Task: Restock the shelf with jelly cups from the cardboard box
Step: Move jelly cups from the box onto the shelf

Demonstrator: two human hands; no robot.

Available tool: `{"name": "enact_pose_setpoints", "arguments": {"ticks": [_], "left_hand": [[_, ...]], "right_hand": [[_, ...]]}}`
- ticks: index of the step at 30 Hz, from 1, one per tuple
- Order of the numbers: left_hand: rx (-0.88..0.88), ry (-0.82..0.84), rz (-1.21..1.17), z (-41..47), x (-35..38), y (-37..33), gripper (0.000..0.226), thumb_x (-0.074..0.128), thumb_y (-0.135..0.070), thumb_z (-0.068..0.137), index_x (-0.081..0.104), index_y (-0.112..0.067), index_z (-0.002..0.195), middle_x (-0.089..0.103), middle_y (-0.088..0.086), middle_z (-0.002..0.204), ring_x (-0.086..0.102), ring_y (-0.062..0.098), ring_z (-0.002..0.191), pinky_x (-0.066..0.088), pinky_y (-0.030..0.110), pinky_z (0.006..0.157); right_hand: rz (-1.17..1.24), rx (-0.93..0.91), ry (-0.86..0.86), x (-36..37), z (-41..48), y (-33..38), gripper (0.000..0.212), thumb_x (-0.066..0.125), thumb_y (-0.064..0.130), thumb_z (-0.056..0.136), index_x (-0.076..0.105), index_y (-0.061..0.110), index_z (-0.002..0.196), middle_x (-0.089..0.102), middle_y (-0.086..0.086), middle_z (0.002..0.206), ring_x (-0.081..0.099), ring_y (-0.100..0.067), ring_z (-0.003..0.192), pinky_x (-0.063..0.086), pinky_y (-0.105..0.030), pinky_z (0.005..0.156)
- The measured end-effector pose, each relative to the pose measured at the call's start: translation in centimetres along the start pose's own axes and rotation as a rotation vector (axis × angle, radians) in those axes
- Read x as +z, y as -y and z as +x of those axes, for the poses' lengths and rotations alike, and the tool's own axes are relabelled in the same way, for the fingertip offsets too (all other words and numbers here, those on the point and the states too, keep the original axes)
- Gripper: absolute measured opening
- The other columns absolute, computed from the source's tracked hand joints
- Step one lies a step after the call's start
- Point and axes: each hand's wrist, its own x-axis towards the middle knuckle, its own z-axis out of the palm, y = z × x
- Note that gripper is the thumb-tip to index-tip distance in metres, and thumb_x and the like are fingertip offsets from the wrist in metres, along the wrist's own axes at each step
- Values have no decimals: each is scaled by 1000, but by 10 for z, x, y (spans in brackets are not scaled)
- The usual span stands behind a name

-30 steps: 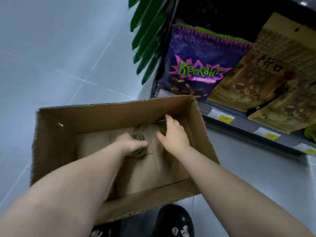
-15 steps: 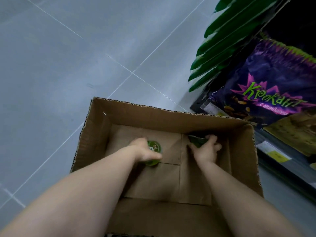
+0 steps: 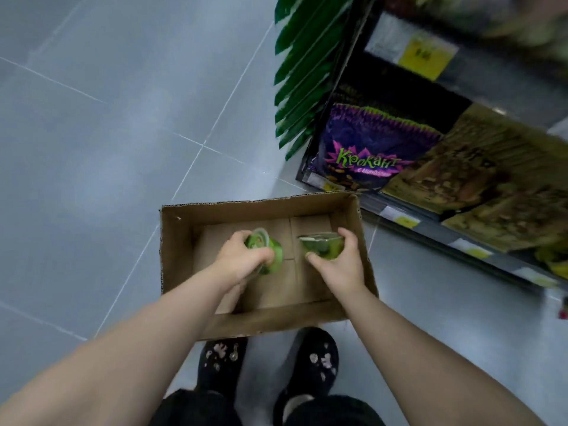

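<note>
Grey floor tiles [image 3: 92, 149] fill your left side, crossed by thin pale joints. Just right of them an open cardboard box [image 3: 176, 241] sits on the floor, and the toes of your two dark shoes [image 3: 221, 361] show right below its near wall.

Your left hand [image 3: 241, 261] reaches into the left half of the box. Its fingers are curled around a green jelly cup [image 3: 275, 256], which lies tilted with its clear rim pointing up and to the left. Next to it, in the right half of the box and apart from the first, is a second green jelly cup [image 3: 322, 245]. It stands nearly upright with its sealed top showing. Your right hand [image 3: 341, 265] grasps it, thumb against the near side and fingers wrapped over the far side. You cannot tell whether either cup touches the box bottom or hangs just above it.

Past the box's far right corner, long green leaves [image 3: 307, 72] hang beside the end of the shelf [image 3: 461, 241]. A purple snack bag [image 3: 368, 149] with green lettering leans on the lower level, touching the yellow-brown bags [image 3: 491, 179] to its right. Yellow price tags [image 3: 405, 221] line the shelf's front edge. The upper level is blurred.
</note>
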Motion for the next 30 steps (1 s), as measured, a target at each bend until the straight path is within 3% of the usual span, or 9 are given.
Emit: {"name": "enact_pose_setpoints", "arguments": {"ticks": [3,5,9,12,15,19,22,26,30], "left_hand": [[61,112,-60,-84,-35,-42,81,69,-45,47,50,-29,125,59,-4,118,61,16,98,53,30,72],[116,147,-32,-139,-55,-80,76,69,-47,49,52,-29,121,62,-4,117,62,13,96,53,28,70],[263,202,56,-253,-87,-175,73,70,-48,50,53,-29,119,61,-9,109,65,14,88,55,29,60],[364,219,127,-332,-98,-246,67,65,-48,56,50,-35,120,57,-10,113,65,16,90,59,36,73],[499,216,229,-395,-95,-303,75,63,-56,63,46,-32,132,57,-4,124,63,19,97,58,41,82],[697,166,267,-472,-65,-375,68,66,-47,81,42,-27,141,51,3,138,57,23,115,51,33,84],[837,131,306,-530,-29,-418,75,70,-40,82,35,-26,146,37,0,148,44,21,129,42,29,90],[1038,58,339,-605,22,-454,75,75,-39,76,41,-26,141,43,-1,144,45,18,127,40,30,96],[1180,69,321,-669,59,-493,68,75,-39,77,47,-25,137,46,-2,142,46,15,126,36,26,90]], "right_hand": [[114,21,-23,-56,-66,50,93,84,27,70,31,19,146,51,5,130,51,-14,119,39,-29,102],[168,11,-46,-99,-105,86,91,84,24,71,32,18,146,50,10,123,50,-10,116,39,-26,100],[211,-68,-134,-203,-186,162,90,83,29,73,32,20,147,45,7,136,44,-10,123,37,-25,101],[217,-129,-244,-283,-245,207,88,82,34,73,33,22,145,42,2,144,41,-16,130,36,-24,97],[234,-198,-324,-355,-294,233,85,80,34,75,32,24,145,40,2,145,41,-17,130,35,-23,93],[214,-302,-408,-449,-340,240,84,78,37,77,30,28,145,36,3,148,38,-18,133,37,-33,102],[200,-384,-469,-518,-369,235,81,77,37,79,30,30,145,36,7,146,38,-10,129,38,-28,96],[190,-475,-563,-602,-408,221,80,77,38,77,31,31,142,38,6,144,39,-17,132,41,-29,93],[179,-574,-686,-675,-441,218,77,78,40,76,34,29,138,42,8,135,41,-13,125,39,-27,93]]}}
